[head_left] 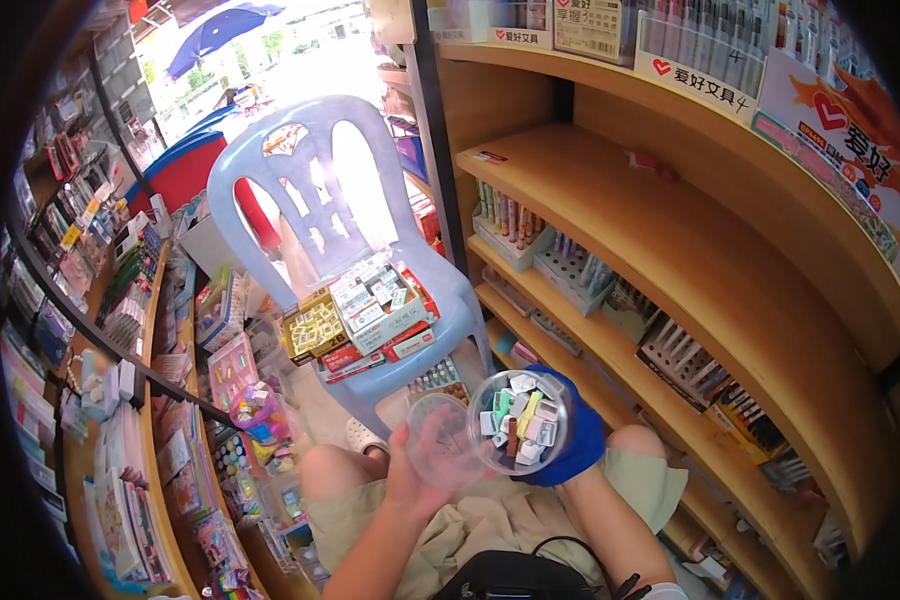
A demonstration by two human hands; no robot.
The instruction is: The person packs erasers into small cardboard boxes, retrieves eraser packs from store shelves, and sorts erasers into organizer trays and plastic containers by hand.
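Low in the middle of the view, a round clear tub point(520, 422) holds several small erasers, white, green, yellow and brown. My right hand point(576, 428), with a blue cloth or glove about it, is wrapped round the tub's right side. To the left, my left hand point(420, 465) grips a round clear lid point(442, 440), tilted beside the tub's rim. Beyond both hands stands a light blue plastic chair point(440, 275). On its seat are an open white box of erasers point(375, 300), a yellow box of erasers point(315, 325) and red boxes point(410, 343) under the white one.
Curved wooden shelves point(660, 215) with pen trays rise on the right. Shelves of stationery point(185, 470) line the left. A purple basket point(258, 408) sits left of my knees. A white shoe point(362, 437) shows below the chair.
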